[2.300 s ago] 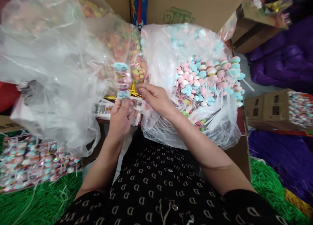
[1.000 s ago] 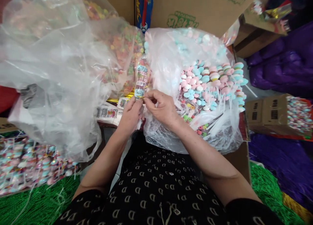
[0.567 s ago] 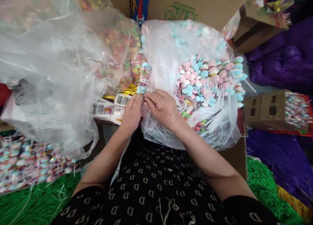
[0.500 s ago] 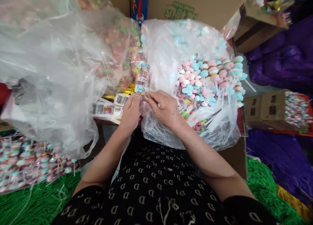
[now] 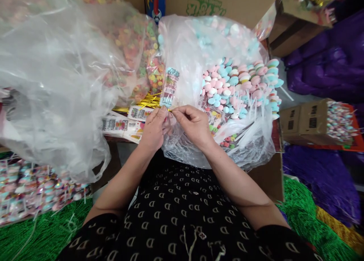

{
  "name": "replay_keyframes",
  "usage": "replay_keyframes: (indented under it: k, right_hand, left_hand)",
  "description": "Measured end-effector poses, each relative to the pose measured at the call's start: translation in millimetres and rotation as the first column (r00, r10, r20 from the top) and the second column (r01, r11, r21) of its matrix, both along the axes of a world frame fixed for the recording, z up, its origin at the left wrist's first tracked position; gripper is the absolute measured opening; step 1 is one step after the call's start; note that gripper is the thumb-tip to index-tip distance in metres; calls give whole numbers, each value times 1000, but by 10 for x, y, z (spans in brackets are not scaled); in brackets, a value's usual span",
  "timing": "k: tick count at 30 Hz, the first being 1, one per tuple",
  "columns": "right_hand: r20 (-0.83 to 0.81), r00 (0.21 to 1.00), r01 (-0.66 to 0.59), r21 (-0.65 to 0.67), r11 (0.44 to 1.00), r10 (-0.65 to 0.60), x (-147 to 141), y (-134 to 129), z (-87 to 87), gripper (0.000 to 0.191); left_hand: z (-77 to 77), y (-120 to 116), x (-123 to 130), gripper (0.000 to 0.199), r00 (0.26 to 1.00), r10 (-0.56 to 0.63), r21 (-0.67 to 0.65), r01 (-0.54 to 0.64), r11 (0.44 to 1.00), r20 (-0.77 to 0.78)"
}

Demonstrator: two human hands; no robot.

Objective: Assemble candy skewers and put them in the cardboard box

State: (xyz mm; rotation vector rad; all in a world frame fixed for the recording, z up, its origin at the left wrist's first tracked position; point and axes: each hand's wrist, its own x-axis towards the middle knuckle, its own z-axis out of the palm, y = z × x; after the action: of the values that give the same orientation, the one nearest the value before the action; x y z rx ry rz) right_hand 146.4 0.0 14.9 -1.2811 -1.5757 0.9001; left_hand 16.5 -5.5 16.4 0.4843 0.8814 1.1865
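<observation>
In the head view, we are seeing the pack lying just beyond our fingertips, toward the far edge of the table. Its long axis is running mostly away from us, the far end leaning a little to the right. Our left hand is the nearer one: it is grasping the pack's near end between thumb and fingers. Our right hand is sitting just to the right of that end, thumb and forefinger pinching a gold tie that is reaching across toward the left thumb. So, as we are judging it, everything is turning on that crossing: tie lying sideways, pack pointing away, the two meeting at the near end. Whether the tie is already going round the pack, we cannot tell; our fingers are hiding it.

Beneath, the sweets bag is spreading toward the table's right edge, and the pack is overlapping its left side. The tie bundle is lying left of the pack, and the labels are resting along the table's near edge.
</observation>
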Motion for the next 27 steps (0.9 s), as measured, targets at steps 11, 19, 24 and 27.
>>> replay_keyframes:
  k: [11,19,24,27]
  right_hand:
    - [-382,882,-375,-218,901,274,310,13,49,42]
    - [-470,841,-407,-224,886,267,339,20,-111,45]
    - [-208,976,-86,-103,991,63,222,-3,-84,43]
    - [37,999,25,104,994,-29,185,-38,-44,33]
  left_hand:
    - [169,-181,-104,57,742,-535,-51,602,796,403]
    - [164,-207,0,64,725,-516,-112,622,775,456]
    - [184,-183,67,58,858,-381,-104,438,893,344]
    - [157,-156,120,56,947,-247,-69,266,961,207]
